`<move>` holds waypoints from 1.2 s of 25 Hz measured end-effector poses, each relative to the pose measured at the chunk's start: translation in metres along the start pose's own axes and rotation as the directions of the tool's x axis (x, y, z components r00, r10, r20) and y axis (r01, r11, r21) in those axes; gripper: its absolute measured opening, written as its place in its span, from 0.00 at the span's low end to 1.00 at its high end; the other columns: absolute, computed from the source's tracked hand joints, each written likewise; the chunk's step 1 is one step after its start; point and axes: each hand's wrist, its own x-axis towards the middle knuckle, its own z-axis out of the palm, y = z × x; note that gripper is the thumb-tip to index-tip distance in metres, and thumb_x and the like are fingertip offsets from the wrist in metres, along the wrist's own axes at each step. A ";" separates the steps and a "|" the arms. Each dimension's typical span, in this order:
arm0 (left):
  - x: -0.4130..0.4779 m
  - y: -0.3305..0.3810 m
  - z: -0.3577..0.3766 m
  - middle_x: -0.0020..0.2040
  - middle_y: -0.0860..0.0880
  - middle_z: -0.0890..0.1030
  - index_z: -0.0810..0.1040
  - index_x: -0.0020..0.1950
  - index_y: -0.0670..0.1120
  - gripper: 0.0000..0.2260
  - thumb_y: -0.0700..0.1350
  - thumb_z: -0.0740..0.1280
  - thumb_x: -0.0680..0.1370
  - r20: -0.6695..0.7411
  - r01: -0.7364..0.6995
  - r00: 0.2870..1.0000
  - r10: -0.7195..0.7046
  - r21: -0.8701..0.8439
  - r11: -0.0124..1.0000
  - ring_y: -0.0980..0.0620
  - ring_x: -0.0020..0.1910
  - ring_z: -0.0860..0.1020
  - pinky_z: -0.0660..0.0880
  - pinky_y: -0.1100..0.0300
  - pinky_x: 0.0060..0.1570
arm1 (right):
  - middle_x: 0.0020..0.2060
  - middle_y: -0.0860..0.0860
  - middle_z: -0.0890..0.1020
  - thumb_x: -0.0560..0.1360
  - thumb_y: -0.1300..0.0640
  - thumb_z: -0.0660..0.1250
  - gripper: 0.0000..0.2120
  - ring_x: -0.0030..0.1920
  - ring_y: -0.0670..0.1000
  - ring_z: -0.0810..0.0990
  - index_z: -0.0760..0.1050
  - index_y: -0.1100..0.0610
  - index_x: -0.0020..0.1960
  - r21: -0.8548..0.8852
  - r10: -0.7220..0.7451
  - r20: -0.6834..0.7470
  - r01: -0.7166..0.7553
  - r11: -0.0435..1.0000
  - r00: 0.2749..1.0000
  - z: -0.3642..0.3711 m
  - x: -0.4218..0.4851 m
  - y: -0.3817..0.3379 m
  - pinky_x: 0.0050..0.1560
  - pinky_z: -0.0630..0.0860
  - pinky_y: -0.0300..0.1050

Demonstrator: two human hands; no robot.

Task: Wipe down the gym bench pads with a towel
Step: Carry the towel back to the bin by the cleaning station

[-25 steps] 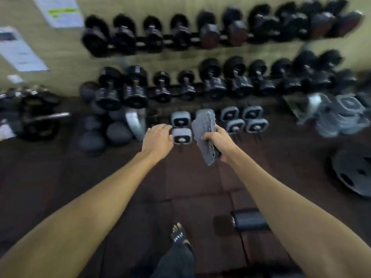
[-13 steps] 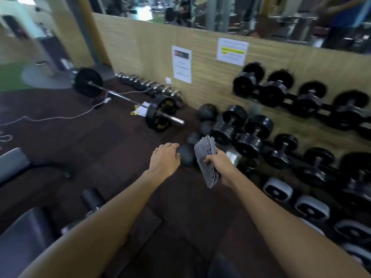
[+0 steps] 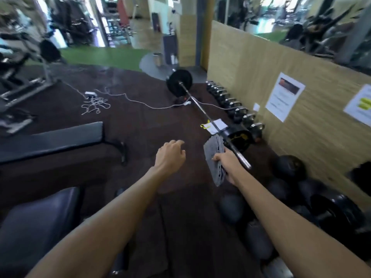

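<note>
My right hand [image 3: 227,163] grips a folded grey towel [image 3: 214,160], held upright in front of me above the dark floor. My left hand [image 3: 170,156] hovers beside it with relaxed fingers and holds nothing. A flat bench with a long black pad [image 3: 50,140] stands to the left, about an arm's length from my left hand. A second dark bench pad [image 3: 38,225] sits close at the lower left, partly behind my left forearm.
A loaded barbell [image 3: 202,111] lies on the floor ahead, just beyond the towel. Kettlebells [image 3: 234,103] line the wooden wall on the right. Medicine balls [image 3: 289,167] and dumbbells [image 3: 337,215] crowd the lower right. A white cable [image 3: 128,99] trails across the floor.
My view has swung left from the dumbbell rack toward the benches and open floor. Both hands kept their pose, the right still gripping the towel.
</note>
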 end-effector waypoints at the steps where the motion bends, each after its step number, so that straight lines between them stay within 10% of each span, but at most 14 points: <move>1: 0.020 -0.005 0.001 0.65 0.46 0.76 0.72 0.71 0.48 0.19 0.47 0.59 0.80 -0.017 0.028 0.999 -0.028 0.005 1.000 0.44 0.64 0.74 0.72 0.48 0.61 | 0.49 0.57 0.80 0.74 0.72 0.58 0.21 0.48 0.58 0.78 0.73 0.57 0.63 -0.008 0.009 0.032 -0.009 1.000 0.999 0.005 0.025 -0.010 0.48 0.75 0.49; 30: 0.921 -0.387 -0.047 0.63 0.46 0.78 0.74 0.68 0.48 0.17 0.46 0.59 0.80 -0.042 0.345 0.938 -0.343 0.077 0.935 0.43 0.62 0.75 0.71 0.49 0.59 | 0.57 0.69 0.80 0.68 0.72 0.60 0.20 0.58 0.70 0.79 0.76 0.59 0.57 -0.042 0.128 0.322 -0.121 0.992 0.938 0.354 0.966 -0.285 0.55 0.77 0.61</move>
